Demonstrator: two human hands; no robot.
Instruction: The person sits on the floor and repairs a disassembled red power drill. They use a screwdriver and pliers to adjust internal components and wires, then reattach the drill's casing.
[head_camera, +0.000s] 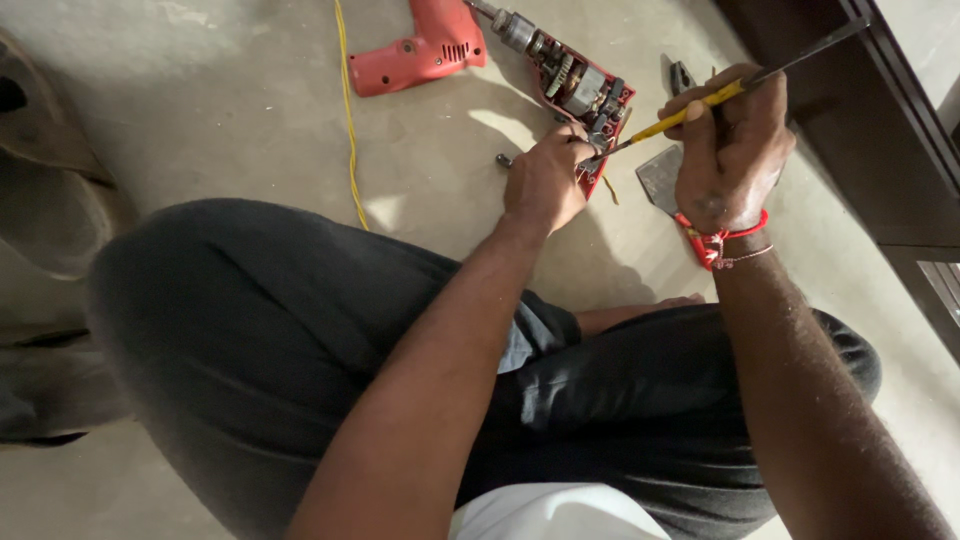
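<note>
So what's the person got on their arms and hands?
Both arms are bare, with no sleeves, gloves or watch showing. The right hand has a red thread band tied round its wrist, with a knot and loose ends hanging off. The left hand and its wrist wear nothing.

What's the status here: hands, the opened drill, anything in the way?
Left hand steadies opened red drill on floor. Right hand closed on yellow screwdriver, tip in drill's internals. Detached red housing half and yellow cord lie clear.
</note>
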